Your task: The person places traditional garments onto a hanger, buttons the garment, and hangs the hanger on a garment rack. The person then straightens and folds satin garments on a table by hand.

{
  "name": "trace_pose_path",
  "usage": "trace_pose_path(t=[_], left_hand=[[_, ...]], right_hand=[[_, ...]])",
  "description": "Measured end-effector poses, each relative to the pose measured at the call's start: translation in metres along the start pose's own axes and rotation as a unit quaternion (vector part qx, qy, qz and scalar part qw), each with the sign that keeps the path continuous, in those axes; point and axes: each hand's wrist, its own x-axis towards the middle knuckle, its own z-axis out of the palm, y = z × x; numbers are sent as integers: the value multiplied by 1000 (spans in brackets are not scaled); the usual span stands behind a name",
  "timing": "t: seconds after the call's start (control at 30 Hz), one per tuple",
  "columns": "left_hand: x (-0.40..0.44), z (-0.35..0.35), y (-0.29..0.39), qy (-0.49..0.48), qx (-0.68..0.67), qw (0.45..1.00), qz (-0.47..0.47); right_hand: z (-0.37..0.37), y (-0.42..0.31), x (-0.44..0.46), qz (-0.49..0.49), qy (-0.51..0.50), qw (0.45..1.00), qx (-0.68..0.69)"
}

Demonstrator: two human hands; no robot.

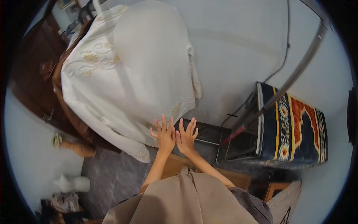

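My left hand and my right hand are held out side by side, palms down, with the thumbs close together. Both are open with fingers spread, and nothing is in either one. Just beyond them hangs a white long-sleeved garment with cream and gold embroidery. The left fingertips overlap its lower edge in the view; whether they touch it, I cannot tell. A smooth pale oval hides the garment's upper right part.
A patterned dark rug is draped over a box-like stand at right. A grey metal pole slants in front of it. A dark cable runs down the wall. Brown cloth hangs behind the garment. A vase stands at left.
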Motion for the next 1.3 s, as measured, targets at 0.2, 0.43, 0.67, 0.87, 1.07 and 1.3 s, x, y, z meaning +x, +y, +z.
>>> trace_pose_path(t=[0.2,0.43,0.67,0.87,1.07,1.3], left_hand=[[-33,8,11,-102,-77,986,110],[-70,10,50,-231,-169,912,293],[-119,9,129,-273,-252,809,454],[-164,-23,207,-308,-300,702,567],[-260,-62,276,-318,-371,596,637],[-397,-129,338,-340,-416,476,696]], right_hand=[[-8,3,-48,90,70,990,-80],[-25,-1,-139,231,219,938,-138],[-65,-9,-227,373,348,845,-162],[-102,-25,-305,437,452,754,-190],[-128,-48,-411,477,551,645,-231],[-151,-100,-562,538,573,534,-311]])
